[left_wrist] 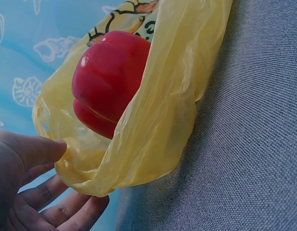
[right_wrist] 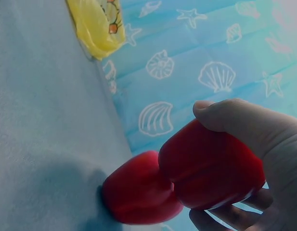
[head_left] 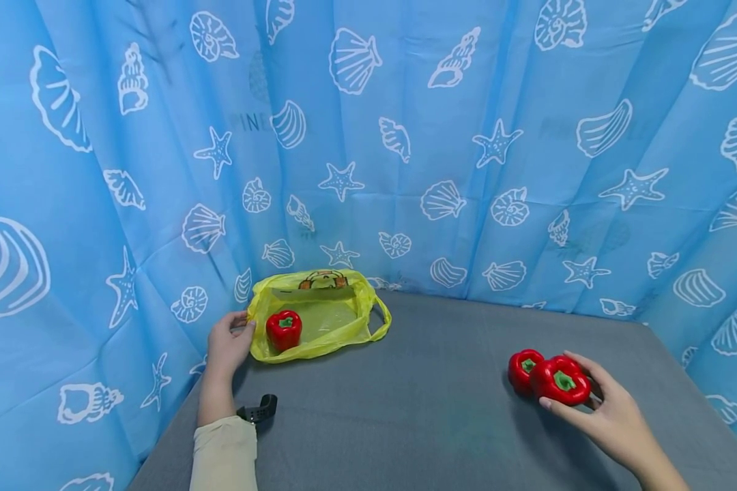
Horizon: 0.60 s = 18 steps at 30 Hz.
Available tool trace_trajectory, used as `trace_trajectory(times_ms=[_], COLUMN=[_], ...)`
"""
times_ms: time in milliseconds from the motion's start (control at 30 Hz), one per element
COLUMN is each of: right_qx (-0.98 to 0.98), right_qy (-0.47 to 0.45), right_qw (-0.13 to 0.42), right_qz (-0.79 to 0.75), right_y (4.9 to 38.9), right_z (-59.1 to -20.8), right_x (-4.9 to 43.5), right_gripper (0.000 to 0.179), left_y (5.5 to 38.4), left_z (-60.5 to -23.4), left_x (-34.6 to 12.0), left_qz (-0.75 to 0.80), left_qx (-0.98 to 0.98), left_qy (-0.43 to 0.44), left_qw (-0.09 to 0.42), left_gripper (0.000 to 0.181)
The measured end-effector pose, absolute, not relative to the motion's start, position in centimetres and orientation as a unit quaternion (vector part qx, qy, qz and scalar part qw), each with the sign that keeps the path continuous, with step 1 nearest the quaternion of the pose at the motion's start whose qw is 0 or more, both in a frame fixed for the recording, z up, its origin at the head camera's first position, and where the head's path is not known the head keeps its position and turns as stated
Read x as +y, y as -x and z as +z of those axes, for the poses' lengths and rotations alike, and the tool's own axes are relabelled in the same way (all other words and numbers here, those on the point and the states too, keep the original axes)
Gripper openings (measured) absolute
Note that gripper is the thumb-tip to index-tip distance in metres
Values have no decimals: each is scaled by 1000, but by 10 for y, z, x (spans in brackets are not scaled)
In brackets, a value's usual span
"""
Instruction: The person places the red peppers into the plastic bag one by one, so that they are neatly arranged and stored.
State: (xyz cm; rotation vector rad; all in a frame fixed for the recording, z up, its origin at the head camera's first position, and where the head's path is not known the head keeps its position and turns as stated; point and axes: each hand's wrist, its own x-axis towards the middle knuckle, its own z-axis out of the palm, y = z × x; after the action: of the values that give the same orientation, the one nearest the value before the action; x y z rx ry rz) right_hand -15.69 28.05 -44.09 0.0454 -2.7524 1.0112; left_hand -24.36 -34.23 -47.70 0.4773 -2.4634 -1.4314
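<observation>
A yellow plastic bag (head_left: pixel 327 349) lies with its mouth open at the back left of the table, and one red bell pepper (head_left: pixel 284 330) sits inside it. My left hand (head_left: pixel 229 344) pinches the bag's left rim, thumb on the inner side and fingers outside, as the left wrist view shows. On the right, my right hand (head_left: pixel 614 409) grips a second red bell pepper (right_wrist: pixel 211 166) between thumb and fingers. A third red bell pepper (right_wrist: pixel 141 190) stands on the table just behind the held one, partly covered by it in the head view.
The grey cloth-covered table (head_left: pixel 417 409) meets a blue curtain (head_left: pixel 405 157) with white shell prints at the back and sides. A black curved strap piece (head_left: pixel 261 409) sticks out at the left wrist. A loop handle (head_left: pixel 381 324) of the bag extends to the right.
</observation>
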Motion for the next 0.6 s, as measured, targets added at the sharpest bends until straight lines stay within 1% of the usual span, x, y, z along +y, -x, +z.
trace_trajectory(times_ms=[600], right_qx=[-914], right_qy=[-99], right_qw=[105], right_qz=[378], right_y=[177], right_z=[-423], right_x=[247], right_gripper=[95], left_y=[245], left_z=[-479], left_x=[-343], left_qz=[-493], left_qx=[-845], left_qy=[-168], left_qw=[121], left_gripper=[46])
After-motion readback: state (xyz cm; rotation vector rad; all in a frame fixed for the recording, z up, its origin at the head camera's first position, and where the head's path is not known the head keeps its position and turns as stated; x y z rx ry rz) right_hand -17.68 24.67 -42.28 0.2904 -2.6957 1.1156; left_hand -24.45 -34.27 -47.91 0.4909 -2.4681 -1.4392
